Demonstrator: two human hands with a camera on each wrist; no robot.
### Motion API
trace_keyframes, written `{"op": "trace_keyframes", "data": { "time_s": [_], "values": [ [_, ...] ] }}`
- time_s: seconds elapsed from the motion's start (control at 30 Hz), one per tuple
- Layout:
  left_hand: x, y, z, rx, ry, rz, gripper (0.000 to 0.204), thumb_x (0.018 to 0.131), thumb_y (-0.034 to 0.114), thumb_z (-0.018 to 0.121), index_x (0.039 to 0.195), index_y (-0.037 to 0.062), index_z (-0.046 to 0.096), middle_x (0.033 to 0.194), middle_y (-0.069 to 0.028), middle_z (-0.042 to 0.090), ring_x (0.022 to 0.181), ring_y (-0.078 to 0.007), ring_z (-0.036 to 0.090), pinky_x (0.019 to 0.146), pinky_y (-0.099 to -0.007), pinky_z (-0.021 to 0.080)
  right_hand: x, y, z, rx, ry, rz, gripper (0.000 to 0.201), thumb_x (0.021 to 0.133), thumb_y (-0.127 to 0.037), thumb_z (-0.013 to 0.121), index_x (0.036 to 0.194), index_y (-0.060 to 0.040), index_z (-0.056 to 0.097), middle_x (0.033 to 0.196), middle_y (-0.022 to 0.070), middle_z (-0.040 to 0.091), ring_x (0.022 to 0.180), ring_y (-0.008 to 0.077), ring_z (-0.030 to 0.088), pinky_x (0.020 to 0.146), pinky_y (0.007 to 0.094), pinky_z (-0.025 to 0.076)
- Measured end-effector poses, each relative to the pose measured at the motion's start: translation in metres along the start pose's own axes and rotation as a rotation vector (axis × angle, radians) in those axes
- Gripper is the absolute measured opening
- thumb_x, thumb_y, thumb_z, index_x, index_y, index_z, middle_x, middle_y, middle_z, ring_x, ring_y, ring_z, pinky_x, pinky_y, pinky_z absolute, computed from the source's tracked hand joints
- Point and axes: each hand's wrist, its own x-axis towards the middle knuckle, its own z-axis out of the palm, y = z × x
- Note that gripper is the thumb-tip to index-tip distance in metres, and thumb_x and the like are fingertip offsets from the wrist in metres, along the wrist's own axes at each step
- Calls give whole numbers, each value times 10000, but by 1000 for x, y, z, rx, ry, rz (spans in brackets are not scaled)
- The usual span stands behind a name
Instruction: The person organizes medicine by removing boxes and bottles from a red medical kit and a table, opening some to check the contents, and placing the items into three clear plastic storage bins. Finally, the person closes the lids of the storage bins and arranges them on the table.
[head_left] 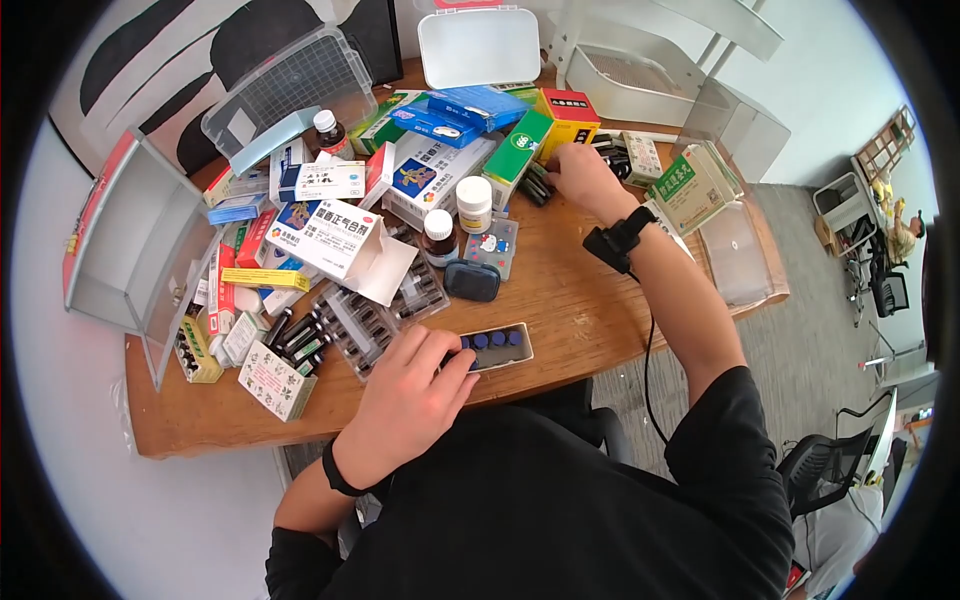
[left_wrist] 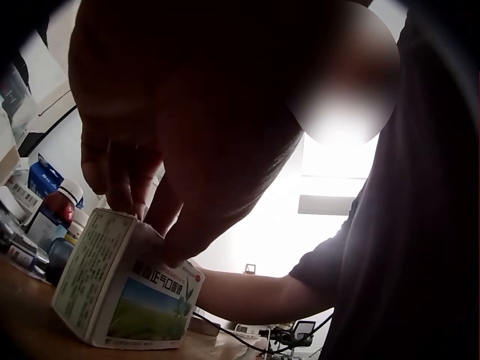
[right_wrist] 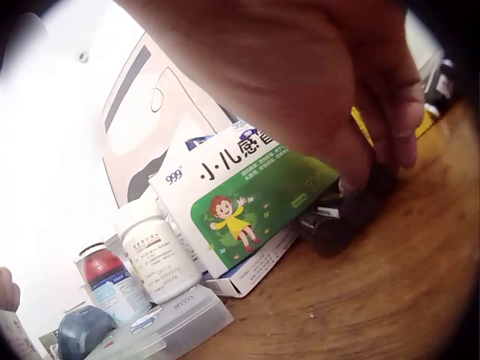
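My left hand [head_left: 412,385] is over the left end of a small open medicine box [head_left: 515,352] near the table's front edge. Its thumb lies against the near side and its fingers reach over the top. Several blue-capped vials [head_left: 497,339] stand in the box. In the left wrist view, the white carton [left_wrist: 146,311] has a green field printed on it. My right hand [head_left: 590,182] reaches to the back right, its fingertips pinching one of the dark vials [right_wrist: 330,232] lying beside a green and white 999 box [right_wrist: 255,199].
A pile of medicine boxes [head_left: 320,235] covers the table's left and middle. Two pill bottles, one a white bottle [head_left: 474,200], stand by a dark oval case [head_left: 472,281]. More dark vials [head_left: 300,340] lie left. An open clear bin [head_left: 140,240] stands at the left edge.
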Motion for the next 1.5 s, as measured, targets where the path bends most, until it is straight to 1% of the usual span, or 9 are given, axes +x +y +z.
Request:
{"op": "trace_keyframes", "data": {
  "time_s": [0.27,0.33,0.47,0.6,0.67,0.8,0.93,1.1,1.5],
  "values": [
    [0,-3,-2,-36,27,11,348,837,65,872,1149,-13,739,1093,-113,646,956,-306,644,840,-430,556,-47,-11,-49,-114,27,75,237,892,-180,762,1000,31,776,1026,268,773,1024,446,748,894,523,594],
    [2,-3,-5,-68,53,-5,374,833,61,878,1171,-14,736,1107,-119,655,964,-317,660,838,-434,565,-81,-47,-79,113,-5,113,236,892,-158,773,1059,8,795,993,241,771,976,423,747,850,502,591],
    [8,0,-12,-274,190,-136,405,860,67,898,1225,-17,746,1227,-154,695,926,-309,731,800,-397,597,-158,-114,-109,501,-17,-260,257,892,-41,801,1149,-36,810,978,107,721,887,267,716,739,355,575],
    [16,5,-20,-574,126,-260,363,907,71,880,1236,-15,753,1168,-156,730,914,-303,755,792,-381,610,-189,-138,-91,603,24,-511,356,858,-25,861,1206,-55,794,1098,113,709,933,298,723,806,402,611],
    [17,0,-15,-435,148,-91,316,924,29,845,1221,14,739,1027,-136,720,793,-280,725,683,-381,579,-192,-140,-84,654,-15,-548,348,870,-47,873,1207,-67,787,1152,118,710,950,304,723,820,416,618],
    [17,-3,-12,-418,177,-152,306,912,29,855,1198,30,746,938,-120,716,754,-279,712,660,-377,566,-180,-129,-76,688,33,-538,296,905,-51,854,1195,-53,795,1099,129,732,893,294,724,771,396,609],
    [18,-2,-12,-388,32,-183,263,915,82,870,1143,26,753,960,-109,738,773,-258,725,668,-367,567,-139,-98,-66,542,255,-138,136,965,-48,781,1091,2,788,964,170,759,801,327,728,733,402,582],
    [22,-2,-7,-221,-64,-56,259,916,141,870,1122,34,755,943,-91,713,779,-262,722,665,-377,566,-84,-45,-26,117,315,-151,179,969,-83,725,1117,13,755,1112,198,741,1074,392,722,901,489,594],
    [25,5,-7,3,-273,15,185,965,150,763,1068,-1,733,996,-108,595,933,-291,688,763,-427,569,-30,-20,3,-135,141,-79,101,920,-18,644,950,-16,741,1078,214,726,1050,408,728,886,484,628]
  ]
}}
